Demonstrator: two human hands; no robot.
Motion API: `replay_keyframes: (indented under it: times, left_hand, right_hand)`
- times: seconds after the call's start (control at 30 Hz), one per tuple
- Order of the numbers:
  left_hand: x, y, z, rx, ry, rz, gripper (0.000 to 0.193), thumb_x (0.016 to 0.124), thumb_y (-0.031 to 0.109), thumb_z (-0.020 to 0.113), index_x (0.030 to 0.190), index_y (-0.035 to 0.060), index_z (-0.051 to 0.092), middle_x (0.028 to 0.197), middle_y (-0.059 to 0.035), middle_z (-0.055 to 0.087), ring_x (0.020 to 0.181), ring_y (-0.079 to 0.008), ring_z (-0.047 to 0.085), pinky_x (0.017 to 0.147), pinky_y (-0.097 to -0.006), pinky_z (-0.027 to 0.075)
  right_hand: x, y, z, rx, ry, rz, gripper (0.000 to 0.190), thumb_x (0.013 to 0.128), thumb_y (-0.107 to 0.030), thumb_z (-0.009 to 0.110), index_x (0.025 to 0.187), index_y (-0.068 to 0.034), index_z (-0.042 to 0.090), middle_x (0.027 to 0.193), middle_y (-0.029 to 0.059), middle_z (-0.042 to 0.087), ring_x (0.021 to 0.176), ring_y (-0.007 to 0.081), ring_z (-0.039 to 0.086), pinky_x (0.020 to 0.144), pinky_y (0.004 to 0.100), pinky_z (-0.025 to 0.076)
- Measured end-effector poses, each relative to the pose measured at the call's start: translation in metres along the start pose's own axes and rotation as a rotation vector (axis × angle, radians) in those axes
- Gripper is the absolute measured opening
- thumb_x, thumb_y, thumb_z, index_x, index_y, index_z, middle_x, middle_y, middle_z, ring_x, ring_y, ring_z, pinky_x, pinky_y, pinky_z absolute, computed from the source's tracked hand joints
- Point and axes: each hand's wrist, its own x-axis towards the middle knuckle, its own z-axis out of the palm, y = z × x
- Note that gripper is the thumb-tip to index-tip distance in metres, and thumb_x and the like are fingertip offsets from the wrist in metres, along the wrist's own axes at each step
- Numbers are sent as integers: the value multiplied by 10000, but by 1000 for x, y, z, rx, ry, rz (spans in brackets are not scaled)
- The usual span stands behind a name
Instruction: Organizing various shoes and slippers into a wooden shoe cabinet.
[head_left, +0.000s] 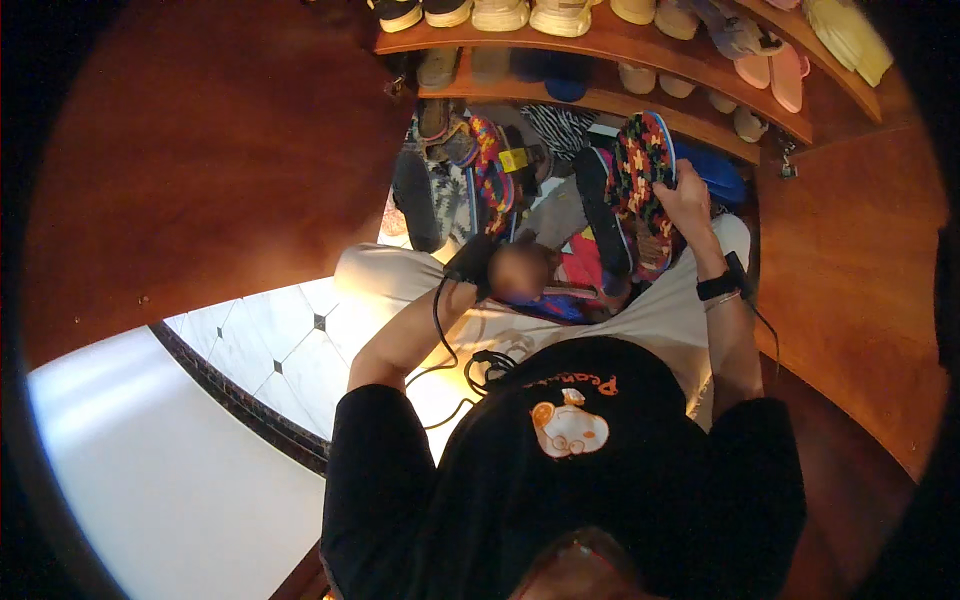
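Before me lies the bottom of a wooden shoe cabinet, heaped with footwear. My right hand (684, 196) grips a multicoloured patterned slipper (643, 161) by its side, thumb across it, at the right of the heap. A dark-soled slipper (600, 210) stands just left of it. My left hand (491, 262), in a dark strap or wrap, is over the near left of the heap; blur and the strap hide its fingers and anything in them. Beyond it lie another colourful slipper (493, 169), a dark-soled shoe (417, 202) and a sandal (448, 139). Red and blue items show between my knees.
Curved shelves (600, 41) with several pairs of shoes cross above the heap. A large wooden door (217, 172) stands at left, another wooden panel (847, 262) at right. Black cables (491, 367) hang near my lap. Tiled floor (277, 337) shows at lower left.
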Motion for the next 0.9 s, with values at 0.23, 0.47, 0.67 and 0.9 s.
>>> replay_keyframes:
  times: [0.23,0.47,0.67,0.9]
  left_hand:
    - [-1,-44,27,-113,532,48,451,829,444,601,909,4,657,755,-200,644,713,-368,612,641,-465,475]
    - [-21,-43,-30,-49,899,-787,497,792,458,661,932,-17,628,739,-238,634,730,-426,624,643,-489,502]
    - [-62,-34,-60,-89,1033,-577,334,781,359,654,780,25,657,745,-204,646,721,-380,652,631,-462,519]
    - [-88,-70,-19,-34,801,-634,345,785,329,641,760,-13,678,710,-163,659,639,-316,664,588,-419,522]
  right_hand:
    - [0,-8,16,95,-57,-38,359,734,-209,694,964,35,565,834,227,644,810,374,645,705,406,485]
    - [2,-5,10,128,-101,-18,358,744,-207,681,966,48,562,861,233,640,835,370,642,724,410,482]
    - [8,17,15,51,-156,33,420,759,-245,700,1036,41,564,954,252,639,918,414,629,761,477,481]
    - [10,25,30,45,-120,5,407,757,-247,696,1004,51,572,899,233,654,869,359,648,734,416,486]
